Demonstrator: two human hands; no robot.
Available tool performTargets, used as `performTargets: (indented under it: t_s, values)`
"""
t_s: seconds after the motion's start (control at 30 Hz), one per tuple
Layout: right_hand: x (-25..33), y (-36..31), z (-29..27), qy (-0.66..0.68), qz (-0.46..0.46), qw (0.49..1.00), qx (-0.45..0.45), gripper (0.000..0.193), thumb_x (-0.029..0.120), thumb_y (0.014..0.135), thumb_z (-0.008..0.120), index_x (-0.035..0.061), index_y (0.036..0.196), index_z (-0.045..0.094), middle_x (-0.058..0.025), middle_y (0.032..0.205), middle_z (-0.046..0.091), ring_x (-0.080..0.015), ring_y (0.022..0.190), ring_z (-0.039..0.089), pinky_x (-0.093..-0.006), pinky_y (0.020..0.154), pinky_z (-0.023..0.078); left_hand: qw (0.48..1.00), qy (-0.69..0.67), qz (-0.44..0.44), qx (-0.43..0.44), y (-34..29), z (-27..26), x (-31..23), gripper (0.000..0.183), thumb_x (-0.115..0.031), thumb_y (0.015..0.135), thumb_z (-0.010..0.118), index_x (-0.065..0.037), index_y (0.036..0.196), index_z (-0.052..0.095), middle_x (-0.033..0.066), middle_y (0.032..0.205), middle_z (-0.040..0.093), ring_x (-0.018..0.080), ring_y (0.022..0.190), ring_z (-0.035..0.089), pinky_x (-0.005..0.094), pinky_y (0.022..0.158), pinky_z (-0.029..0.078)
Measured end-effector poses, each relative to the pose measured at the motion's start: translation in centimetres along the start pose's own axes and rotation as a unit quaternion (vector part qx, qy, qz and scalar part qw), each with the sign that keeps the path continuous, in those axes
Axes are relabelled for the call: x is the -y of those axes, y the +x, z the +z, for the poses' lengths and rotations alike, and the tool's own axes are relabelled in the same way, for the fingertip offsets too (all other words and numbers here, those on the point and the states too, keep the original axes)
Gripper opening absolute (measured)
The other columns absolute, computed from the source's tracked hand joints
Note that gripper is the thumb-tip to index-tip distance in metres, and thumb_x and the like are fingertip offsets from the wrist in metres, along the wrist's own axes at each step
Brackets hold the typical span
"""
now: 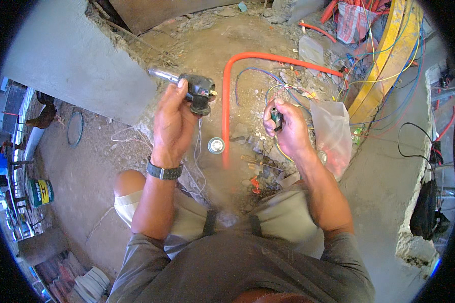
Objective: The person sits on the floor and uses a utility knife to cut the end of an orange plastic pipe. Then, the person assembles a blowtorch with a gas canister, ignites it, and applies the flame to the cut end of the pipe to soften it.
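While the L hand [177, 111] grips a torch head [201, 87], thumb pressed by the base of its silver tube [164, 74], the R hand [292, 126] is clenched round a small dark lighter-like item [275, 118], mostly hidden in the fist. Silver tube points up & away from the R hand; brass fitting [213, 93] sticks out on the R-hand side, by the L fingertips. The lighter-like item's metal end shows at the top of the R fist, well apart from the torch head. Writing: a green bucket [34, 193] w/ a yellow patch, well L of the L hand, carries printed lettering; a white sack [350, 24] w/ red marks lies far beyond the R hand, marks too small to read. On the ground btwn the hands, nearer the L one, a can [216, 146] is seen from its top, label side hidden. Orange pipe [226, 96] runs up btwn the hands, next to the can, then bends R beyond the R hand. Clear plastic bag [333, 131] is just R of the R hand.
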State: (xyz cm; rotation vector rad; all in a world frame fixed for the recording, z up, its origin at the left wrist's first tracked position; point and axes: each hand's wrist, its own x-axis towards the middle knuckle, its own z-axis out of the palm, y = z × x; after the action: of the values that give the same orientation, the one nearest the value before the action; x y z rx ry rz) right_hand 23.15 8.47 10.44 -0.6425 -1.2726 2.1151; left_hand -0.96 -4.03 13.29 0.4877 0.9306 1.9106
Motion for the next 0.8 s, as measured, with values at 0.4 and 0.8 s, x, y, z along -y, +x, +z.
performTargets:
  t_s: [0.4, 0.8]
  values:
    - [0.1, -1.6, 3.1, -0.069, 0.002, 0.998, 0.001, 0.047, 0.039, 0.107, 0.05, -0.0003, 0.083, 0.063, -0.0031, 0.064, 0.052, -0.0128, 0.057, 0.048, -0.029, 0.053, 0.038, 0.996, -0.04, -0.072, -0.022, -1.5, 2.0, 2.5, 0.034, -0.036, 0.111, 0.052, -0.008, 0.124, 0.065, 0.0036, 0.108, 0.072, 0.0178, 0.097, 0.068, 0.0374, 0.086, 0.054]
    - [-0.7, -1.3, 4.7, -0.059, 0.035, 0.996, -0.054, 0.04, 0.033, 0.103, 0.052, 0.0018, 0.081, 0.064, -0.0023, 0.059, 0.052, -0.0114, 0.051, 0.045, -0.0286, 0.048, 0.033, 0.994, -0.054, -0.08, -0.043, -1.5, 2.7, 4.4, 0.024, -0.034, 0.111, 0.055, -0.013, 0.113, 0.065, 0.0015, 0.104, 0.071, 0.0181, 0.098, 0.067, 0.0409, 0.094, 0.051]
